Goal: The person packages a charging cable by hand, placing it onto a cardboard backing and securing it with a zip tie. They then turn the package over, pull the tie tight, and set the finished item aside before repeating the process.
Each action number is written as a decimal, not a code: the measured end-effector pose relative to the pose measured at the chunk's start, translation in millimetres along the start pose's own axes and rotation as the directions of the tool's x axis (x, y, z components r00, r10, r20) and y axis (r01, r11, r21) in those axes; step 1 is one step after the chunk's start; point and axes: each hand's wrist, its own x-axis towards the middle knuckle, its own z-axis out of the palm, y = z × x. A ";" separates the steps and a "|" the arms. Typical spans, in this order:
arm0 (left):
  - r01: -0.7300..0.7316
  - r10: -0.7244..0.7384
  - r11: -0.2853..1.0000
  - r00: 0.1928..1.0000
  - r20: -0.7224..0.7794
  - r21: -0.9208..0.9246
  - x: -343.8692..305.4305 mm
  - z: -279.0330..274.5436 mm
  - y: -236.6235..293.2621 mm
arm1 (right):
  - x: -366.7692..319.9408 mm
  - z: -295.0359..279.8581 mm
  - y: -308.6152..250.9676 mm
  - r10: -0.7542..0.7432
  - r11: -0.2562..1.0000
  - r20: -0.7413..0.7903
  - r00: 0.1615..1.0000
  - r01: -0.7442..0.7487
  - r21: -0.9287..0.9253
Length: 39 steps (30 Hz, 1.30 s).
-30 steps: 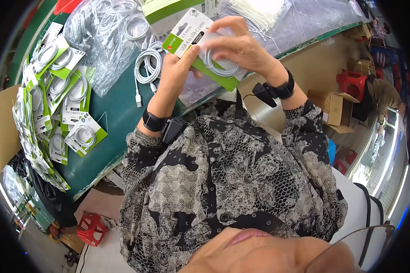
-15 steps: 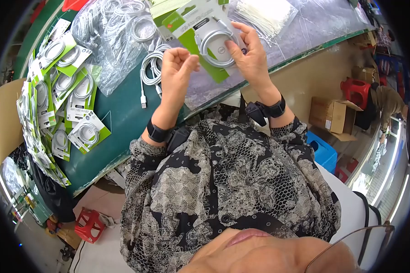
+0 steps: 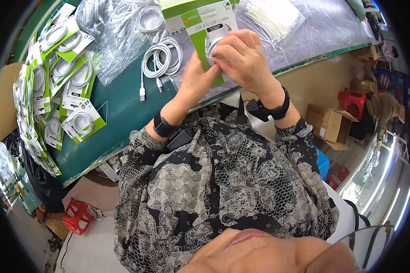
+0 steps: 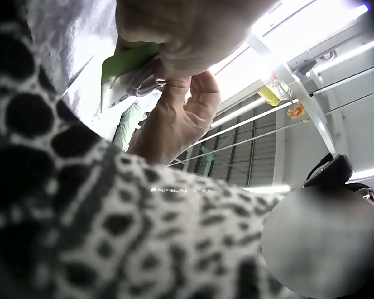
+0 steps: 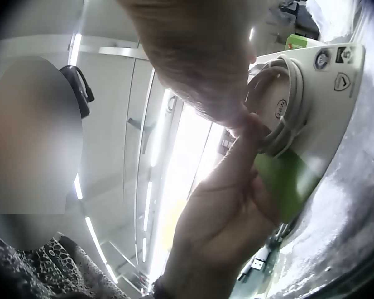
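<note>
A white and green retail card printed "USB-A to USB-C cable" is held up over the near table edge. Coiled on its front is a white USB cable, partly covered by fingers. My left hand grips the lower left of the card, thumb on the front. Over the coil, my right hand has its fingers curled and pinches at the cable's left side. Its thumb is hidden in the head view. The left wrist view shows both hands close together at the card.
Loose coiled white cables lie left of my hands, beside a clear plastic bag of cables. Carded cables are piled at far left. Behind the card stands a green and white box. White cable ties lie to the right.
The left hand, free of the card half a second ago, now grips its lower left. The right hand has shifted from the card's right side onto the coil.
</note>
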 end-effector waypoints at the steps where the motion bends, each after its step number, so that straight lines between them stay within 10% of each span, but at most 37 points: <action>1: -0.002 0.002 0.999 1.000 0.004 0.038 0.0 -0.7 1.0 | 2.6 -0.2 -0.8 -0.026 0.999 0.075 0.997 0.029 -0.028; 39: -0.174 0.181 0.947 0.984 0.000 0.272 -10.7 -3.0 11.5 | -1.4 9.8 -0.5 0.167 0.977 0.010 0.986 -0.167 0.132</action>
